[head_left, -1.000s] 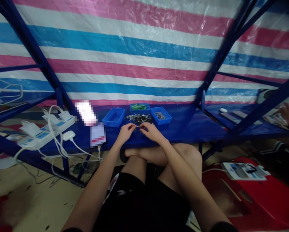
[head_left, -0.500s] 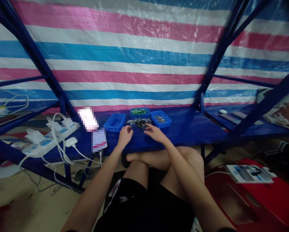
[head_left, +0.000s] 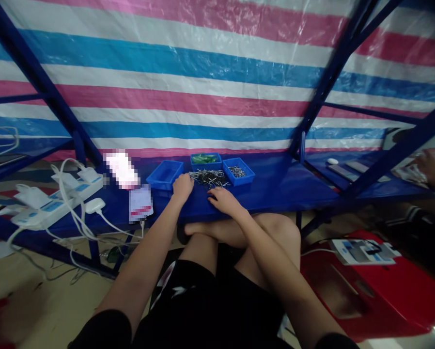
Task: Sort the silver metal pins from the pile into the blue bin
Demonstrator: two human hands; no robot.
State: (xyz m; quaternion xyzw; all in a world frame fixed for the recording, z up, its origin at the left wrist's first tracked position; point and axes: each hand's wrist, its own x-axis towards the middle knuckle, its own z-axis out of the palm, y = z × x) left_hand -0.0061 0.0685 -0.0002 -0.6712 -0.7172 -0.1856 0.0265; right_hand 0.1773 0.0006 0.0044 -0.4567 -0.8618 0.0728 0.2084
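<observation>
A loose pile of thin metal and dark pieces (head_left: pixel 210 178) lies on the blue table. My left hand (head_left: pixel 183 188) is at the pile's left end, its fingers curled together; what they hold, if anything, is hidden. Just below the pile, my right hand (head_left: pixel 223 199) is held low over the table with its fingers bent and a little apart, nothing visible in them. Left of the pile sits a blue tray (head_left: pixel 164 175) with nothing seen inside. Behind it, another blue tray holds green pieces (head_left: pixel 204 158). A third tray, on the right, contains small metal pieces (head_left: pixel 237 171).
A white power strip (head_left: pixel 57 201) with plugs and cables lies at the left, beside a bright blurred phone-like object (head_left: pixel 122 169) and a pale device (head_left: pixel 141 202). Blue metal posts frame the table (head_left: pixel 286 186). A red stool-like object (head_left: pixel 395 291) and another person's hand (head_left: pixel 433 162) are at the right.
The view has shifted slightly. My left hand has moved up to the pile's left end and its fingers have closed. My right hand has drawn back from the pile toward the table's front edge.
</observation>
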